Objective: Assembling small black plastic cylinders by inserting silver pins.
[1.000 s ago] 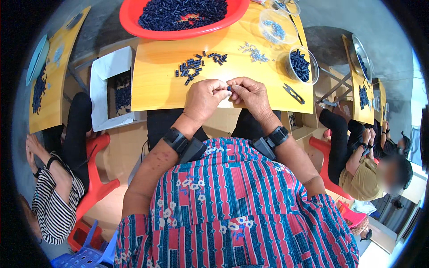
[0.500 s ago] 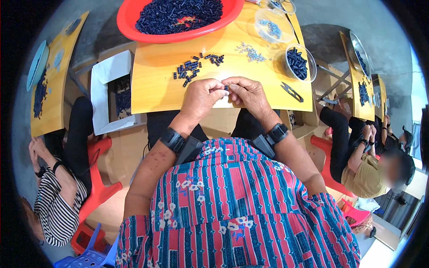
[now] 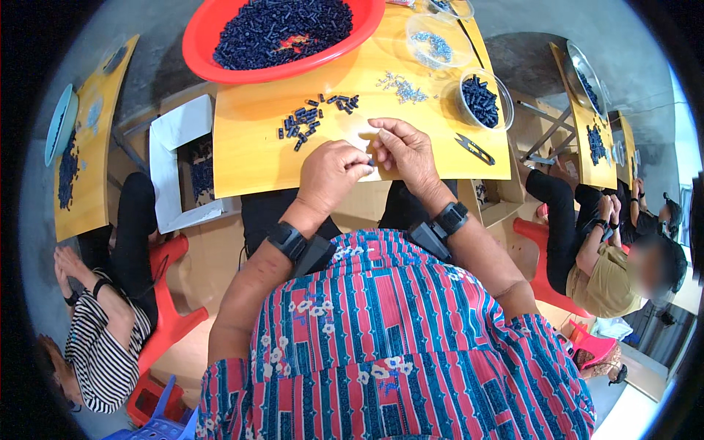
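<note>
My left hand (image 3: 334, 174) is closed above the front edge of the yellow table, with a small dark piece (image 3: 371, 164) pinched between thumb and fingertips. Just right of it, my right hand (image 3: 408, 155) is apart from the piece. Its fingers are bent and loosely spread, and nothing shows between them. Beyond my left hand lies a loose group of short dark blue tubular pieces (image 3: 299, 125). Small silvery metal parts (image 3: 407, 91) are scattered farther off to the right. A pair of black thread snips (image 3: 475, 149) lies to the right of my right hand.
A large red basin (image 3: 196, 51) full of dark pieces stands at the far left of the table (image 3: 249, 165). Clear tubs hold dark pieces (image 3: 480, 101) and silvery parts (image 3: 433, 48). An open white carton (image 3: 167, 165) is at the left. Other people sit at side tables.
My hands were together at the small dark piece. The right hand has drawn away from it, while the left has lowered slightly with the piece. The whole view has shifted slightly.
</note>
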A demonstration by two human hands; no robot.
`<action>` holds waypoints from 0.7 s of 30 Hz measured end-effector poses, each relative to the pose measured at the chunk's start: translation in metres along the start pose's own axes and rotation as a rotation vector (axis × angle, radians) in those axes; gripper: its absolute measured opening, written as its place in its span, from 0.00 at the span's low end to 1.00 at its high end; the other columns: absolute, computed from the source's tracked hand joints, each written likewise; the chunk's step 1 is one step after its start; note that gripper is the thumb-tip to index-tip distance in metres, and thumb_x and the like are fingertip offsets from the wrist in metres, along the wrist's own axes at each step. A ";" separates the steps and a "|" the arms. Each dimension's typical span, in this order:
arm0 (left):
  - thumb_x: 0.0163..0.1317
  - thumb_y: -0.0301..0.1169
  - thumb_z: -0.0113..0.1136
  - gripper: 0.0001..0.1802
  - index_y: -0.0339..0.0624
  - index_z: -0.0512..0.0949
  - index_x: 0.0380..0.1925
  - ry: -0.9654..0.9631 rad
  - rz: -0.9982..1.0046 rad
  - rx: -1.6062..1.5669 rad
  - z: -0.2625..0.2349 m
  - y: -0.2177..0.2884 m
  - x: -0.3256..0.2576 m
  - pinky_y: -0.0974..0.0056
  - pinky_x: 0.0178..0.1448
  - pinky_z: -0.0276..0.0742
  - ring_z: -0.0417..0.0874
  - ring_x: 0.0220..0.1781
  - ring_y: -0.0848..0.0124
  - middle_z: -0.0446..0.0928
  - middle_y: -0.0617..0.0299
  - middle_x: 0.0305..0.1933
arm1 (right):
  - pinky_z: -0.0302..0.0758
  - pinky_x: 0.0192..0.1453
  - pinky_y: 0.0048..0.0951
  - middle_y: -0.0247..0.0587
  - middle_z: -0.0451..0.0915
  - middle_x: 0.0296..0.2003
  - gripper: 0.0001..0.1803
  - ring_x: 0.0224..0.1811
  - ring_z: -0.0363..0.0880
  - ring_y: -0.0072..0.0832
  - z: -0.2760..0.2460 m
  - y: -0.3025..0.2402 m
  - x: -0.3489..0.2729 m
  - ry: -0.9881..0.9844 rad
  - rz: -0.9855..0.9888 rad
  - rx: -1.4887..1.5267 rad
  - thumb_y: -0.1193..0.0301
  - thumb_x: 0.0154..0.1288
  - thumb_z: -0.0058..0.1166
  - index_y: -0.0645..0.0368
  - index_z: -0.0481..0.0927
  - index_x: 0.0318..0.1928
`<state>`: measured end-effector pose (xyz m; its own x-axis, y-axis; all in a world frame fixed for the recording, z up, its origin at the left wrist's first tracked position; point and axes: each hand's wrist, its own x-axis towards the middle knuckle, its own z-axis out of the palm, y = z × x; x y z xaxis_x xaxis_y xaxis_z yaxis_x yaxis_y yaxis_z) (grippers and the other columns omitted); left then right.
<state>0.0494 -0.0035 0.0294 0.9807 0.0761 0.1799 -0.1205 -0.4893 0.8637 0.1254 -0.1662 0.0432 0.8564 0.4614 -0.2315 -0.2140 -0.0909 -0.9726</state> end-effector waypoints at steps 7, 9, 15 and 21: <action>0.50 0.34 0.69 0.06 0.47 0.84 0.27 0.008 0.157 0.271 0.017 0.008 0.003 0.55 0.42 0.79 0.82 0.40 0.59 0.82 0.61 0.34 | 0.76 0.48 0.29 0.42 0.80 0.36 0.14 0.40 0.79 0.30 0.029 -0.021 0.010 0.135 -0.621 -0.468 0.77 0.67 0.53 0.61 0.83 0.52; 0.50 0.34 0.69 0.09 0.44 0.83 0.31 0.044 0.133 0.225 0.023 0.005 0.000 0.52 0.41 0.79 0.83 0.39 0.55 0.82 0.56 0.34 | 0.77 0.49 0.31 0.44 0.80 0.36 0.14 0.40 0.79 0.36 0.033 -0.020 0.012 0.060 -0.750 -0.587 0.77 0.65 0.54 0.60 0.82 0.51; 0.52 0.32 0.66 0.11 0.41 0.82 0.35 0.018 0.142 0.186 0.022 0.003 -0.002 0.50 0.41 0.80 0.83 0.38 0.51 0.82 0.52 0.33 | 0.76 0.52 0.41 0.49 0.78 0.40 0.20 0.45 0.77 0.46 0.030 -0.015 0.015 -0.050 -0.750 -0.653 0.57 0.69 0.53 0.59 0.82 0.51; 0.60 0.30 0.60 0.14 0.36 0.78 0.45 0.040 0.009 -0.006 0.020 0.011 -0.003 0.52 0.45 0.78 0.82 0.46 0.47 0.81 0.46 0.42 | 0.75 0.53 0.41 0.48 0.78 0.39 0.30 0.46 0.77 0.46 0.026 -0.014 0.015 -0.191 -0.719 -0.684 0.44 0.66 0.51 0.56 0.81 0.53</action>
<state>0.0487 -0.0265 0.0286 0.9727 0.1059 0.2065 -0.1308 -0.4851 0.8646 0.1289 -0.1348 0.0535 0.5738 0.7342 0.3630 0.6898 -0.1944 -0.6974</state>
